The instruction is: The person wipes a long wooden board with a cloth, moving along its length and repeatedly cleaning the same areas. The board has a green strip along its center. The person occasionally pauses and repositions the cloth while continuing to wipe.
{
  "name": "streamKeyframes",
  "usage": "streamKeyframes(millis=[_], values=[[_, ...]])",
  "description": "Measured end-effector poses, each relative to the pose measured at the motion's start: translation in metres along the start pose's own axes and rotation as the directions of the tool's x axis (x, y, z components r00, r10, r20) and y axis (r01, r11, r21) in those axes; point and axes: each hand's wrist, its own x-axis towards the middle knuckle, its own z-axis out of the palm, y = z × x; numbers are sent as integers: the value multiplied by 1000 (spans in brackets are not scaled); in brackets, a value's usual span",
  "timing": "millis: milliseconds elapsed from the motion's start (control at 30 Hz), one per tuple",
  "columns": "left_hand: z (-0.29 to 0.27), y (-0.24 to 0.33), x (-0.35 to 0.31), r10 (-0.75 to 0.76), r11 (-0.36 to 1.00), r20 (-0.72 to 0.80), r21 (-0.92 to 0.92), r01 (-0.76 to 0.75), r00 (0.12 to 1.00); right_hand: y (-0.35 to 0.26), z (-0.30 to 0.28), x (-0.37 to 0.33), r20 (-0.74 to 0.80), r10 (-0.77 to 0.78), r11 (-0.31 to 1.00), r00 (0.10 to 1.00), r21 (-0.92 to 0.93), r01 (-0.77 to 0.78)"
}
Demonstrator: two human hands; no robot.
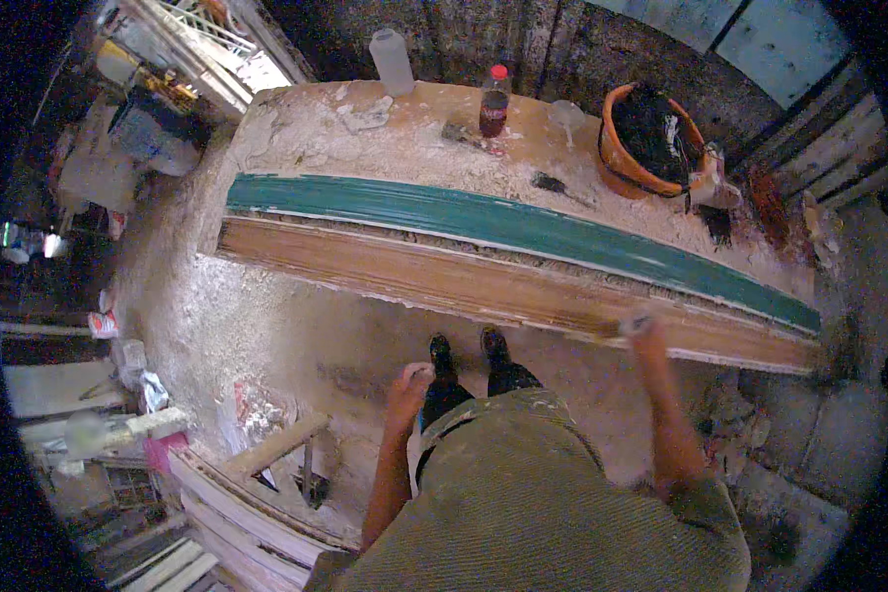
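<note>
My right hand (643, 333) closes on a blurred brush-like tool (608, 326) at the long brown wooden board (385, 268) fronting a dusty tan table (316, 128), its coat apparently partial, the long green board (414, 206) behind seemingly covered, my empty-looking left hand (410, 381) curled.

There are two hands (412, 383), two shoes (494, 344), one green board (434, 210), one brown board (405, 273), two bottles (494, 107), one orange bucket (617, 160) and one table (306, 133).

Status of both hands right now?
Left hand: loosely curled, nothing visible in it.
Right hand: looks closed at the brown board, seemingly on a brush; too blurred to be sure.
</note>
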Motion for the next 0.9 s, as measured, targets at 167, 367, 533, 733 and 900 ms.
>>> streamKeyframes(millis=[167,367,533,733,900], values=[[-36,-32,55,100,987,152,-138,-79,983,-15,-62,-11,-198,-334,883,922,-409,232],[-87,-54,120,82,996,89,-29,-80,993,-183,155,-39,-103,-517,849,850,66,524],[-132,-36,117,224,974,60,4,-225,973,-76,194,-29,34,-173,984,984,42,171],[-170,-51,83,53,996,33,-76,-50,998,70,-19,3,-379,-262,826,888,-564,3],[-185,-66,60,-10,997,-40,-72,7,999,-89,53,-35,-18,-103,993,995,51,104]])
